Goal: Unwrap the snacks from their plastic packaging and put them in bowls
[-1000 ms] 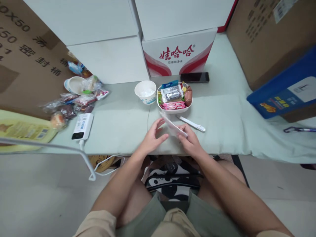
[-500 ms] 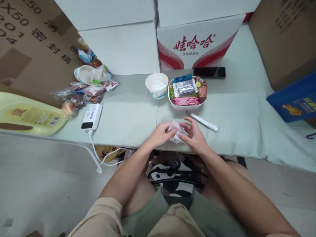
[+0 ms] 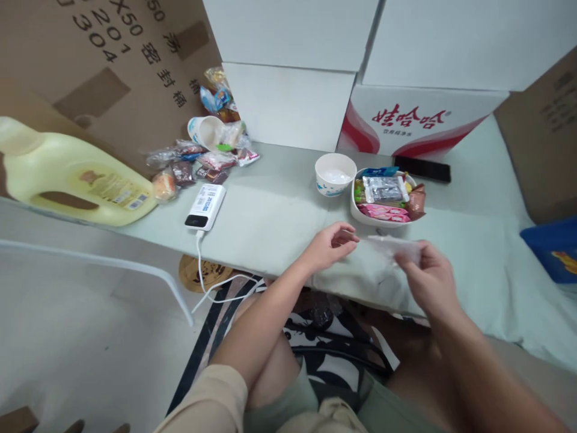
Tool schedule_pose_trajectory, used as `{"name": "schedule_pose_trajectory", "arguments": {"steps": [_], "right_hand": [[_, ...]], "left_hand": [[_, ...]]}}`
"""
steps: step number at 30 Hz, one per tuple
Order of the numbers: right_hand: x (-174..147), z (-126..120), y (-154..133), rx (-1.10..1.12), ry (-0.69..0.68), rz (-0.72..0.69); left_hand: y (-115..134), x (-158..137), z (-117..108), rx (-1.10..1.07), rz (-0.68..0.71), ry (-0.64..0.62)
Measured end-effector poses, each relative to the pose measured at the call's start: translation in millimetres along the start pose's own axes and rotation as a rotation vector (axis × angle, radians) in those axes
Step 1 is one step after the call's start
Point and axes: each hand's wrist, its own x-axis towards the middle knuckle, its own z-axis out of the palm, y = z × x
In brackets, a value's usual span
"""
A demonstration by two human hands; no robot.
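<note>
My right hand (image 3: 433, 276) pinches a clear, crinkled plastic bag (image 3: 390, 245), which stretches out leftward over the table's front part and is blurred. Left of it, my left hand (image 3: 331, 246) hovers near the table edge, fingers loosely curled and thumb apart, with nothing visible in it. Just behind the bag stands a white bowl (image 3: 378, 221) of wrapped snacks, with pink packets in front and a silver packet (image 3: 385, 189) on top. A paper cup (image 3: 333, 187) with clear plastic inside touches or nearly touches the bowl. The white cutter is mostly hidden behind the bag.
A black phone (image 3: 424, 168) lies behind the bowl, before white cartons (image 3: 288, 108). Leftward are a power bank (image 3: 205, 207) with a white cable, wrapped snacks (image 3: 183, 173), a tipped paper cup (image 3: 202, 132) and a yellow jug (image 3: 85, 180). A blue package (image 3: 550, 249) sits at right.
My hands have parted: the right has drawn the plastic bag away rightward, and the left has let go of it. The view has swung left, shifting everything rightward.
</note>
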Motion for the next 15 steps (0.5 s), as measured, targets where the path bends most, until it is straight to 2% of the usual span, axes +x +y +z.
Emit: {"name": "schedule_pose_trajectory", "arguments": {"steps": [3, 5, 7, 8, 10, 13, 15], "right_hand": [[43, 6, -45, -0.269, 0.110, -0.260], [83, 26, -77, -0.474, 0.114, -0.469], [124, 57, -102, -0.755, 0.021, -0.589], [143, 75, -110, -0.912, -0.058, -0.595], [174, 109, -118, -1.184, -0.306, -0.486], [201, 148, -114, -1.302, -0.517, -0.336], [211, 163, -107, -1.328, -0.610, -0.241]], "left_hand": [[3, 5, -8, 0.076, 0.027, 0.092], [6, 7, -11, 0.136, 0.044, 0.098], [7, 8, -12, 0.181, 0.068, 0.089], [8, 8, -11, 0.200, 0.078, 0.085], [8, 6, -10, 0.231, 0.082, 0.082], [10, 1, -9, 0.267, 0.060, 0.073], [11, -3, -9, 0.292, 0.050, 0.058]]}}
